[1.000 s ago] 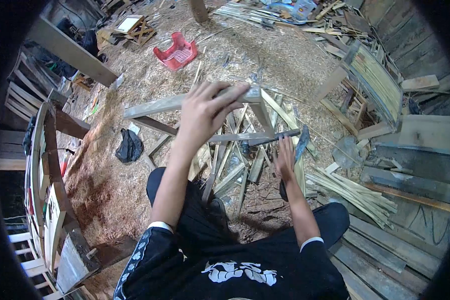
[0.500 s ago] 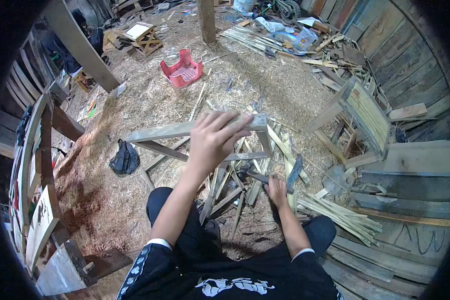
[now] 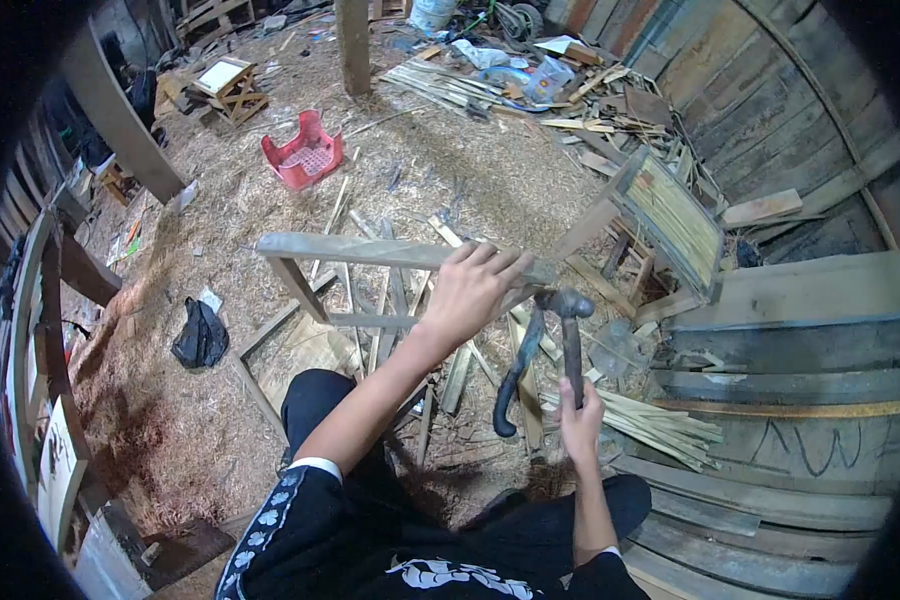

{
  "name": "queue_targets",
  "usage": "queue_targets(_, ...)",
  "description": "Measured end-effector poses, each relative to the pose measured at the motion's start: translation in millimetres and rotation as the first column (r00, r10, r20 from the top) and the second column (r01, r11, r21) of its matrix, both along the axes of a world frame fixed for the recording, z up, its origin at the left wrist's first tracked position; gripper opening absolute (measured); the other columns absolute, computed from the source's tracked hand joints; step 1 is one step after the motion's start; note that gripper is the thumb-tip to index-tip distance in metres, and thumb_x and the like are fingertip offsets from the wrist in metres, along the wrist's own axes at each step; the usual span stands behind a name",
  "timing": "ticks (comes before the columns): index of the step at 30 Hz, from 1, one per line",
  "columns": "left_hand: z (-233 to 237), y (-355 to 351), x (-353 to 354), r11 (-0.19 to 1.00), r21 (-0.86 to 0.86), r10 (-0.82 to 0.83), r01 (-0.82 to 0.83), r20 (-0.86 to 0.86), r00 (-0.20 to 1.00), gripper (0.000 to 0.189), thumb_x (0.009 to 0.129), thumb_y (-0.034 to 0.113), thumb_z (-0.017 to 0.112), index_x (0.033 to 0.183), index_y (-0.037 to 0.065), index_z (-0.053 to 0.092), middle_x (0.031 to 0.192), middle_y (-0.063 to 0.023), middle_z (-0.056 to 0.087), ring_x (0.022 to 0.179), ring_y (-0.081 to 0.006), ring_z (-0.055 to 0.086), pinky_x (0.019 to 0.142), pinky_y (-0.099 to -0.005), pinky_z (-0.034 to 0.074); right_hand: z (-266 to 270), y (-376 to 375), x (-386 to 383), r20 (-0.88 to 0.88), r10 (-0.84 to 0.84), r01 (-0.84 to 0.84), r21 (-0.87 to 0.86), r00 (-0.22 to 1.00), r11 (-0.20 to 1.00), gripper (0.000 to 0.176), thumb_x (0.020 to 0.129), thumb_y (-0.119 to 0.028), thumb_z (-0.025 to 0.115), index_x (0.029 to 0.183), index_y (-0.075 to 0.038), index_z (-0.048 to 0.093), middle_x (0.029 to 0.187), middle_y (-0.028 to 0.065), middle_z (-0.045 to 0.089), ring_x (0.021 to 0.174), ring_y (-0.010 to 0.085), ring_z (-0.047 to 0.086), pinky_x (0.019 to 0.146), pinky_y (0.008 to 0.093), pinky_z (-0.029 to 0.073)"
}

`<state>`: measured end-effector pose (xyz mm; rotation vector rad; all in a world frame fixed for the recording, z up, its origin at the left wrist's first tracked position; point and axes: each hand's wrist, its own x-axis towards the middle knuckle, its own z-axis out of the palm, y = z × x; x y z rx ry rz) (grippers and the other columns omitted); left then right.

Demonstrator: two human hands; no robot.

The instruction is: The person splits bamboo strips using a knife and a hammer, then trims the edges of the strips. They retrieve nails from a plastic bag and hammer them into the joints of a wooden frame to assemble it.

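My left hand (image 3: 467, 296) is closed over the top rail of a wooden frame (image 3: 355, 250), fingers draped across it near its right end. The frame stands up in front of my knees, with a leg slanting down at its left end. My right hand (image 3: 580, 424) grips a hammer (image 3: 572, 355) by its handle, held upright. The hammer's head overlaps the right end of the rail in this view. Just left of the hammer is a dark tool (image 3: 516, 385) with a curved handle and a bluish upper part.
Wood strips (image 3: 455, 380) lie scattered beneath the frame, and a bundle of thin slats (image 3: 660, 430) is at the right. A slatted panel (image 3: 672, 218) leans beyond. A black plastic bag (image 3: 200, 335) and an upturned red stool (image 3: 305, 155) sit on the shavings-covered floor.
My right hand has raised the hammer from low beside the frame to the rail's right end. The frame has swung, its right end coming nearer, with my left hand still on it.
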<state>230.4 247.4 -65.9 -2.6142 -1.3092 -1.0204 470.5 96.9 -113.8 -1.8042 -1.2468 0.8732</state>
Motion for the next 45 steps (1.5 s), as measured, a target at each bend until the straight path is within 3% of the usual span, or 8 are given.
queue_targets(6,-19,15,26,0.995,0.088,0.044,-0.035,-0.104,0.994,0.052,0.091,0.036,0.063,0.133,0.008,0.059,0.122,-0.008,0.067,0.104,-0.0219,0.062,0.095,-0.0359,0.045,30,10,7,0.158,-0.041,0.001,0.247,0.987,0.969,0.043,0.101,-0.041,0.059,0.1,0.002,0.062,0.067,0.0063,0.054,0.061,0.0138,0.049,0.058,0.0329,0.04)
queue_targets(12,-26,6,50,0.998,0.032,0.05,-0.045,-0.169,0.984,0.049,0.091,0.029,0.061,0.136,0.011,0.058,0.131,-0.0059,0.064,0.12,-0.0236,0.057,0.105,-0.0386,0.041,62,10,29,0.08,-0.02,0.021,-0.013,0.997,1.0,0.043,0.103,-0.042,0.054,0.101,0.0,0.061,0.068,0.0029,0.051,0.061,0.0145,0.048,0.058,0.0358,0.04)
queue_targets(18,-19,10,48,0.998,0.027,0.05,-0.048,-0.099,0.994,0.047,0.088,0.025,0.061,0.134,0.014,0.061,0.129,-0.0027,0.065,0.118,-0.0241,0.057,0.104,-0.039,0.041,84,25,18,0.126,-0.157,0.092,0.415,0.98,0.905,0.037,0.105,-0.036,0.05,0.099,0.0,0.056,0.064,0.0019,0.048,0.056,0.0154,0.046,0.053,0.0377,0.039)
queue_targets(23,-21,4,44,0.999,-0.002,0.032,-0.032,-0.108,0.994,0.051,0.085,0.018,0.059,0.136,0.015,0.059,0.13,-0.0022,0.064,0.118,-0.0246,0.057,0.105,-0.0414,0.039,87,28,24,0.207,0.051,-0.052,-0.002,0.977,0.999,0.041,0.105,-0.037,0.051,0.11,0.003,0.059,0.066,0.0074,0.057,0.057,0.018,0.057,0.054,0.0375,0.044)
queue_targets(26,-22,4,43,0.999,0.004,0.04,-0.04,-0.083,0.996,0.054,0.084,0.014,0.058,0.137,0.016,0.058,0.13,-0.0026,0.064,0.118,-0.025,0.057,0.106,-0.0429,0.038,125,34,30,0.147,-0.118,0.094,0.157,0.982,0.983,0.04,0.104,-0.037,0.052,0.107,0.002,0.058,0.068,0.0073,0.057,0.058,0.016,0.056,0.053,0.0345,0.043)
queue_targets(31,-17,2,45,1.0,-0.02,0.021,-0.023,-0.08,0.997,0.056,0.082,0.01,0.058,0.138,0.017,0.057,0.132,-0.0033,0.063,0.12,-0.0264,0.056,0.108,-0.0443,0.037,86,25,18,0.129,-0.138,0.085,0.355,0.982,0.931,0.041,0.104,-0.037,0.053,0.104,0.003,0.058,0.07,0.0123,0.061,0.063,0.0232,0.061,0.057,0.0408,0.046)
queue_targets(33,-18,-3,45,0.999,-0.03,0.025,-0.028,-0.083,0.996,0.057,0.082,0.01,0.058,0.139,0.017,0.057,0.133,-0.0033,0.063,0.121,-0.0267,0.056,0.108,-0.0445,0.036,50,21,26,0.255,0.102,-0.077,-0.106,0.962,0.991,0.044,0.104,-0.039,0.05,0.103,0.005,0.059,0.074,0.0181,0.065,0.067,0.0294,0.065,0.061,0.0457,0.049)
queue_targets(45,-12,-13,12,0.996,-0.006,0.093,-0.093,-0.033,0.995,0.047,0.091,0.032,0.065,0.135,0.016,0.06,0.135,-0.0085,0.058,0.128,-0.028,0.05,0.114,-0.0474,0.029,-13,3,39,0.159,-0.136,0.104,0.191,0.978,0.976,0.034,0.101,-0.031,0.059,0.095,0.002,0.062,0.066,0.0076,0.053,0.06,0.017,0.049,0.058,0.0369,0.041)
